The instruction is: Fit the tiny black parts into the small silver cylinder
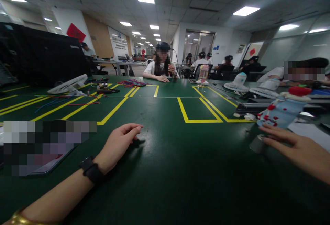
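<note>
My left hand (120,145) rests on the green table (165,170), its fingers loosely curled together with the thumb against them. Nothing shows in it, and a black watch (92,170) is on that wrist. At the right, my right hand (296,149) has its fingers stretched out and apart. Their tips reach the top edge of a small grey cylinder (256,145); I cannot tell whether they touch it. Just behind these fingers is a light-blue patterned cup-like object (282,111) with a red top, looking tilted and partly hidden by the hand.
A phone-like slab (48,170), mostly blurred out, lies at the left. Small white fans (235,82), a clear bottle (203,75) and coloured wires (132,82) stand or lie farther back. Yellow tape (203,121) marks the table. A person (161,63) sits opposite; another leans in at the right.
</note>
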A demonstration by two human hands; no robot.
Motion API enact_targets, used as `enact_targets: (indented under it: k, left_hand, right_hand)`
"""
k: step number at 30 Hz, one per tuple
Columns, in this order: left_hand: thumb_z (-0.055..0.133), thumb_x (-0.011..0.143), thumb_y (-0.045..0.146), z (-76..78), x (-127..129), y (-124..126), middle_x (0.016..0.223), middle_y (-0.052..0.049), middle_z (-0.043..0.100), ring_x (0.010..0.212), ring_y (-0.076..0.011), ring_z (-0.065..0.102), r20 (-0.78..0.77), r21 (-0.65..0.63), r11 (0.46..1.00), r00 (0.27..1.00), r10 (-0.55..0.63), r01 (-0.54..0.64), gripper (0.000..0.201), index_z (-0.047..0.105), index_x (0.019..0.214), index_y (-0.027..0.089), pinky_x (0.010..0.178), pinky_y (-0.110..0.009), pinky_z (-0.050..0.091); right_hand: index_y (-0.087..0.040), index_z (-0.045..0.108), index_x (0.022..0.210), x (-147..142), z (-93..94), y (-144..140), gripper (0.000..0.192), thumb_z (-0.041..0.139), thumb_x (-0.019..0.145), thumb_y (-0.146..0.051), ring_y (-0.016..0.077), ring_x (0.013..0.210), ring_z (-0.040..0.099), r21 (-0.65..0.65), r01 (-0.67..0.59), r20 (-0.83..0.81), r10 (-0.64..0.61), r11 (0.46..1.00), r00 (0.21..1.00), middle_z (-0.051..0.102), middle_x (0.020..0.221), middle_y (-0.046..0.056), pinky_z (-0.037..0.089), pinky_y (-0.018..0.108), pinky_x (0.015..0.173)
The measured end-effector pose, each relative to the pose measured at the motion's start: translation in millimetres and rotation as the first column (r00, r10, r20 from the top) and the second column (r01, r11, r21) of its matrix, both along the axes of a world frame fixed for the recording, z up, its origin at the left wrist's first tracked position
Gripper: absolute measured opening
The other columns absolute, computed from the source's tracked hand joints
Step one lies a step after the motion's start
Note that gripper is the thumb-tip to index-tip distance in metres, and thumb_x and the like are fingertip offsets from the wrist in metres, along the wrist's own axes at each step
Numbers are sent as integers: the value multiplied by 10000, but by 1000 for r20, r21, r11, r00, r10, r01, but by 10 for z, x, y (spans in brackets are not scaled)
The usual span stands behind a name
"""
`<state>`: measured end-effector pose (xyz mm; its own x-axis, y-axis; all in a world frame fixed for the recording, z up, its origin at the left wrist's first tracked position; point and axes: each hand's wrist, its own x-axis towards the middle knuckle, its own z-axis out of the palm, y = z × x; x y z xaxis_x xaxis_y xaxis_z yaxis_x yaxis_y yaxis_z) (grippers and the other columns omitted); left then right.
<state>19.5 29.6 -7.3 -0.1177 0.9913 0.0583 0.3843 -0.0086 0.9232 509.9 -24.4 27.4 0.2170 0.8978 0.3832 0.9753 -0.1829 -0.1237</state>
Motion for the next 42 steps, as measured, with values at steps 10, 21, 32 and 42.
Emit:
enact_targets:
  k: [10,21,32,42]
  left_hand:
    - [597,750,475,57,63,-43,754,-22,664,687,-196,580,-64,24,1000,998,5,-4,360,701,963,204,610,-278,403]
    - [563,813,431,109,146,-140,932,-24,696,857,-231,613,-220,94,981,965,-144,168,259,694,939,246,767,-329,424]
    - [570,830,395,345,651,-506,903,-24,645,860,-213,584,-257,243,892,912,-320,381,180,712,813,286,780,-338,454]
    - [625,789,402,28,495,-400,1014,-22,626,965,-258,530,-552,62,857,732,-398,512,145,737,874,368,829,-406,382]
  right_hand:
    - [-222,465,1326,-810,-72,-41,555,464,847,-503,216,1048,573,9,-317,-161,314,948,935,546,1242,106,472,354,883]
    - [-252,343,1379,-2407,-232,-76,578,530,841,-351,156,1050,523,55,-808,-470,730,586,497,526,1208,66,439,347,942]
    - [-228,443,1203,-2362,-314,-27,483,628,762,-299,139,1027,524,89,-782,-624,647,616,439,542,1161,37,439,315,910]
    - [-281,428,1289,-2266,-360,-62,561,609,758,-271,145,1110,495,86,-789,-514,705,609,488,514,1231,25,406,333,990]
